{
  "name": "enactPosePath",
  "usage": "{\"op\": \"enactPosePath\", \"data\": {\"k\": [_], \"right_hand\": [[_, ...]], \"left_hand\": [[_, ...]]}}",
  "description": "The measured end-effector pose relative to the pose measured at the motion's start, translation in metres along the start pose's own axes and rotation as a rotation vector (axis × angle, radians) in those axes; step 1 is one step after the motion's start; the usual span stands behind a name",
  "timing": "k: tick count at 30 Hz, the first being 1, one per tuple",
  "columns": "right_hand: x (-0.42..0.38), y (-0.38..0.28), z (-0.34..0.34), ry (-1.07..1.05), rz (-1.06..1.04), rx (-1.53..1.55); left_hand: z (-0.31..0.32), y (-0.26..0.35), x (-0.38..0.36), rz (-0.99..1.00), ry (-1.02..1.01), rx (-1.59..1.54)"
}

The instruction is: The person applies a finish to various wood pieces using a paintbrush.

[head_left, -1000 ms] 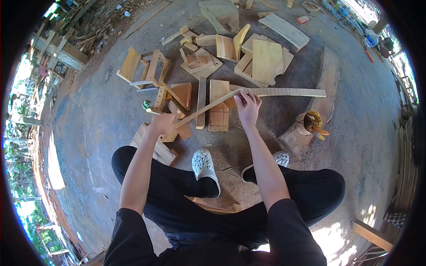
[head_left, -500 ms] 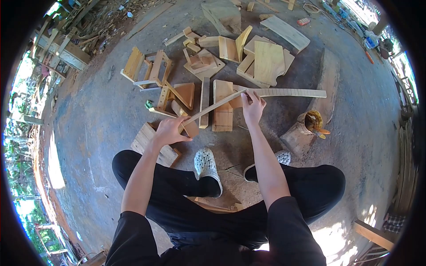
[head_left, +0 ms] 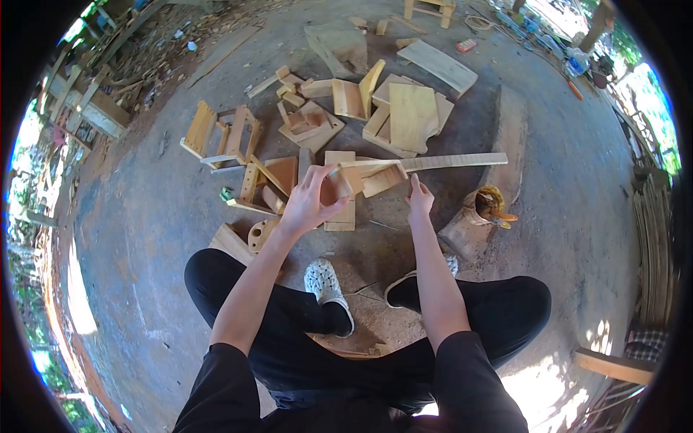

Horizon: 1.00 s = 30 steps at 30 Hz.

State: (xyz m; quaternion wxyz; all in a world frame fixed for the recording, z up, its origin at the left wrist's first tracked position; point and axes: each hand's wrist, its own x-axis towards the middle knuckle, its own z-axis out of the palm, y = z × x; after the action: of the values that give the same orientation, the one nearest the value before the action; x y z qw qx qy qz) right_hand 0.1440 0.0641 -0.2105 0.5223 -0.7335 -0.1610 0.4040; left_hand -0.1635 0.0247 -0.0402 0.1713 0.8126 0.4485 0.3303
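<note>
Above the floor in front of my knees, I hold a light wooden assembly (head_left: 382, 180), a narrow strip with wider boards fixed along it. My left hand (head_left: 304, 207) is closed round its left end, thumb below and fingers above. At its right end, my right hand (head_left: 420, 202) has its fingertips pinched against the edge. Beneath the assembly lies a flat wooden block (head_left: 339, 218), partly covered by it. A long thin wooden strip (head_left: 462, 160) extends to the right behind my right hand. A block with round holes (head_left: 261, 234) lies below my left hand.
A small slatted wooden frame (head_left: 234, 133) stands at the left. Stacked boards (head_left: 413, 119) and other cut pieces lie farther back. On the right, a stained pot (head_left: 482, 206) with an orange-handled tool stands by a plank. My white shoes (head_left: 326, 285) are close below.
The assembly has turned from strip edge-on to showing its wide boards, and its left end has risen. My left hand moved up and right; my right hand moved slightly down.
</note>
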Motion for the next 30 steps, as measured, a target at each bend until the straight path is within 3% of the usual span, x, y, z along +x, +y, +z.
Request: {"op": "enactPosePath", "data": {"k": [5,8,13,15,17,18,19,21,23,25,27,29,30], "right_hand": [[-0.008,-0.019,-0.021,-0.011,0.042,0.125],[0.001,-0.031,-0.031,-0.054,0.059,0.184],[-0.019,-0.075,-0.029,-0.013,-0.027,0.318],[-0.019,-0.079,-0.029,-0.026,-0.041,0.335],[-0.019,-0.081,-0.028,-0.124,-0.027,0.296],[-0.021,-0.081,-0.025,-0.131,-0.023,0.295],[-0.022,-0.082,-0.021,-0.147,-0.041,0.306],[-0.028,-0.086,-0.011,-0.170,-0.059,0.315],[-0.044,-0.091,0.001,-0.185,-0.025,0.342],[-0.050,-0.086,0.015,-0.211,-0.013,0.318],[-0.054,-0.081,0.027,-0.233,-0.001,0.291],[-0.057,-0.076,0.037,-0.282,-0.016,0.262],[-0.058,-0.075,0.040,-0.288,-0.016,0.255]], "left_hand": [[0.013,0.011,0.043,-0.110,0.019,0.024],[0.006,0.016,0.072,-0.361,0.123,-0.057],[0.022,-0.056,0.064,-0.554,0.351,-0.024],[0.020,-0.058,0.056,-0.595,0.431,-0.007],[0.012,-0.048,0.044,-1.039,0.561,-0.610],[0.013,-0.053,0.041,-1.096,0.641,-0.724],[0.014,-0.057,0.036,-1.099,0.650,-0.719],[0.022,-0.058,0.029,-1.126,0.820,-1.011],[0.033,-0.065,0.012,-1.132,0.821,-1.099],[0.046,-0.060,-0.002,-0.959,0.842,-1.366],[0.061,-0.048,-0.016,-0.947,0.865,-1.403],[0.079,-0.052,-0.032,-0.932,0.892,-1.726],[0.081,-0.036,-0.034,-0.922,0.907,-1.696]]}}
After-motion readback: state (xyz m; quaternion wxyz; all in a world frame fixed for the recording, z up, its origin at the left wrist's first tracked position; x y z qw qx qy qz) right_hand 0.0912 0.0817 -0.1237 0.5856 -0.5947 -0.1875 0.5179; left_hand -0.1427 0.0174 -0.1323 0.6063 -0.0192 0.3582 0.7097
